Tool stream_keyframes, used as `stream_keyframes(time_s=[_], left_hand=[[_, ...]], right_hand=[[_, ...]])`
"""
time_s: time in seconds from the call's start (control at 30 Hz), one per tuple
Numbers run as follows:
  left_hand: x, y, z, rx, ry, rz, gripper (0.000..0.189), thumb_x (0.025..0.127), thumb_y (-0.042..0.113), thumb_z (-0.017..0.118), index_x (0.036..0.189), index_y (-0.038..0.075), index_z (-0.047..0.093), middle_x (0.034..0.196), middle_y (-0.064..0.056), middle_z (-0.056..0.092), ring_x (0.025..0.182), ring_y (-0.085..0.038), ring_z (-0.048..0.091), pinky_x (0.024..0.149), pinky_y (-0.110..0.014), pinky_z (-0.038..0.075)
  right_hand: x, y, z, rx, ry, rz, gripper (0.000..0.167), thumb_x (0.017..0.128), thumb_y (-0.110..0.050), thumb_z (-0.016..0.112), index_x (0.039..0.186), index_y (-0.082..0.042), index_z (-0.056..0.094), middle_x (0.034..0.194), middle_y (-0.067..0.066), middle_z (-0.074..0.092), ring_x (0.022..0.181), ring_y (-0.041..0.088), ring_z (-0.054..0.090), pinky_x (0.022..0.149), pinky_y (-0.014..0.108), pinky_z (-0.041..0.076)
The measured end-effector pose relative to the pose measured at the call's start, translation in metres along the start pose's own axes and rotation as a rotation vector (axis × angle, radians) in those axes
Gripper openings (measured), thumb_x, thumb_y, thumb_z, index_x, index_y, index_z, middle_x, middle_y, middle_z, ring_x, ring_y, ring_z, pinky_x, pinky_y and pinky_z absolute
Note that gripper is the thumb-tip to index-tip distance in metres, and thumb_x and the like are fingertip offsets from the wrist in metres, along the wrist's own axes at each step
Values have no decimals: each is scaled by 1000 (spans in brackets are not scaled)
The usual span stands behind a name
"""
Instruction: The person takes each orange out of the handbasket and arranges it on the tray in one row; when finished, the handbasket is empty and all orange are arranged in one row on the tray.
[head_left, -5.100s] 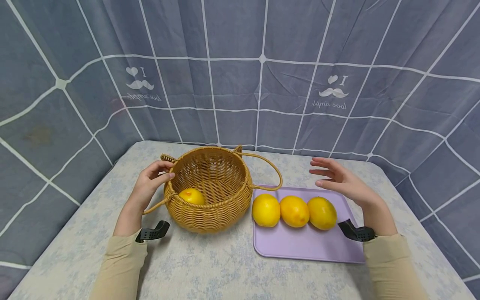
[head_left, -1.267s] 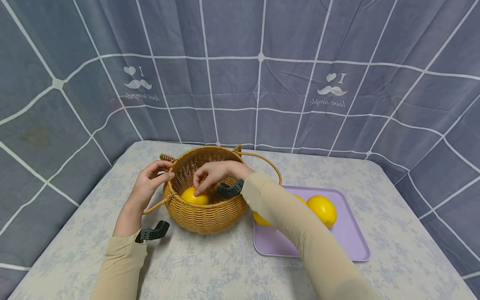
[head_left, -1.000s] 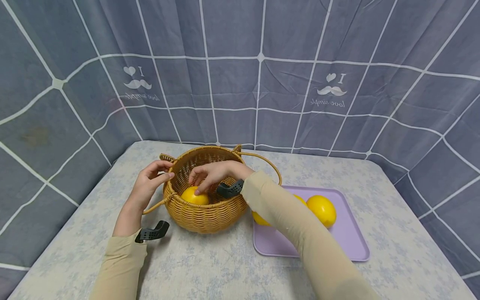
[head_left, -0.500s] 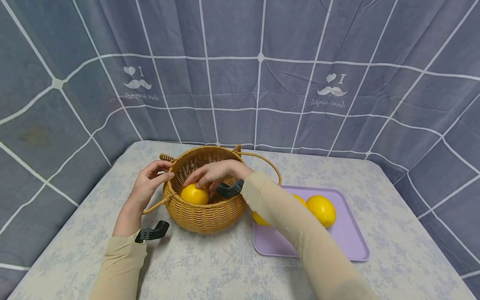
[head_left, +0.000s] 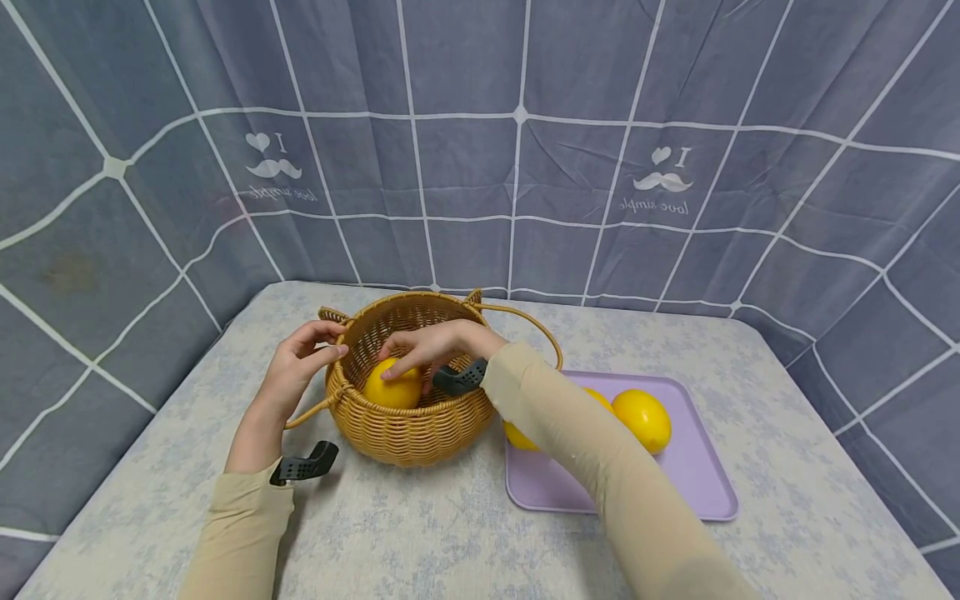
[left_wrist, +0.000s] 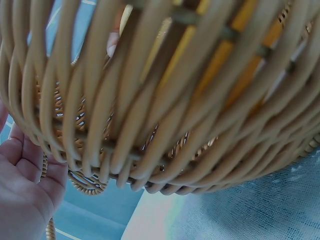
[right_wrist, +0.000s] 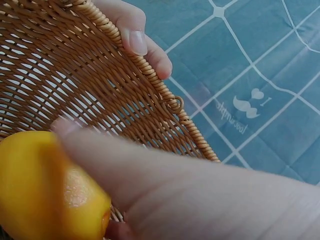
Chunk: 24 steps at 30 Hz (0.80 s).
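Note:
A brown wicker basket (head_left: 412,435) stands on the table, tilted so that its opening faces me. My left hand (head_left: 294,371) grips its left rim, thumb over the edge; in the right wrist view that thumb (right_wrist: 136,42) lies on the braided rim. Inside the basket, my right hand (head_left: 433,342) holds a yellow lemon (head_left: 393,390), the thumb on top and the other fingers partly hidden behind it. The lemon (right_wrist: 45,187) also fills the lower left of the right wrist view. Through the wickerwork (left_wrist: 150,100), the left wrist view shows yellow.
A purple tray (head_left: 705,475) lies right of the basket. One lemon (head_left: 642,421) shows fully on it; others are partly covered by my right sleeve (head_left: 600,450). The basket's looped handle (head_left: 551,337) reaches over towards the tray. A grey checked curtain (head_left: 480,167) rises behind the table.
My right hand has come from above the tray into the basket. Over the last second its fingers have closed round the lemon, which has risen slightly. My left hand stays on the rim.

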<state>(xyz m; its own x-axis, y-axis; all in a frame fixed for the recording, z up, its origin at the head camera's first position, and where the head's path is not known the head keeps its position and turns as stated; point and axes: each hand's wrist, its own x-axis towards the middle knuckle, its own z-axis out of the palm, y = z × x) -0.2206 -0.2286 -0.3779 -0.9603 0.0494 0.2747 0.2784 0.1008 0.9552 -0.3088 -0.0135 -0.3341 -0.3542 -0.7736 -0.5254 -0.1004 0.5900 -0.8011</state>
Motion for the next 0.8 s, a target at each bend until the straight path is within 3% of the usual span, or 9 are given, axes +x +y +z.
stream_keyframes(time_s=[0.2, 0.37, 0.5, 0.6, 0.8], left_hand=[[1, 0, 0, 11, -4, -3, 20, 91, 8, 60, 111, 9, 59, 99, 1, 50, 92, -15, 47, 75, -21, 42], [0, -1, -1, 4, 0, 2, 20, 91, 6, 61, 110, 9, 60, 99, 1, 50, 92, -15, 47, 74, -21, 42], [0, -1, -1, -6, -3, 10, 20, 91, 6, 61, 110, 10, 60, 99, 1, 51, 91, -15, 47, 74, -21, 41], [0, -1, -1, -5, -8, 13, 19, 91, 7, 60, 110, 11, 60, 99, 1, 51, 92, -14, 47, 74, -21, 41], [0, -1, -1, -8, -6, -1, 19, 91, 8, 61, 110, 11, 61, 99, 1, 51, 92, -13, 47, 74, -21, 41]], right_hand=[[1, 2, 0, -33, 5, -2, 50, 89, -8, 63, 130, -11, 35, 114, 14, 49, 95, 22, 57, 82, 42, 51], [1, 2, 0, -87, 21, -3, 48, 89, -13, 65, 127, -11, 36, 115, 11, 48, 93, 18, 54, 79, 35, 52], [0, 2, -2, -221, 37, -2, 51, 88, -23, 68, 128, -13, 38, 117, 8, 48, 96, 15, 51, 77, 26, 49], [1, 3, -3, -272, 16, -18, 57, 88, -25, 66, 135, -13, 37, 122, 7, 45, 103, 15, 49, 79, 24, 47], [3, 4, -4, -230, -74, -60, 61, 92, -14, 59, 145, -10, 30, 129, 9, 41, 106, 16, 47, 82, 26, 47]])
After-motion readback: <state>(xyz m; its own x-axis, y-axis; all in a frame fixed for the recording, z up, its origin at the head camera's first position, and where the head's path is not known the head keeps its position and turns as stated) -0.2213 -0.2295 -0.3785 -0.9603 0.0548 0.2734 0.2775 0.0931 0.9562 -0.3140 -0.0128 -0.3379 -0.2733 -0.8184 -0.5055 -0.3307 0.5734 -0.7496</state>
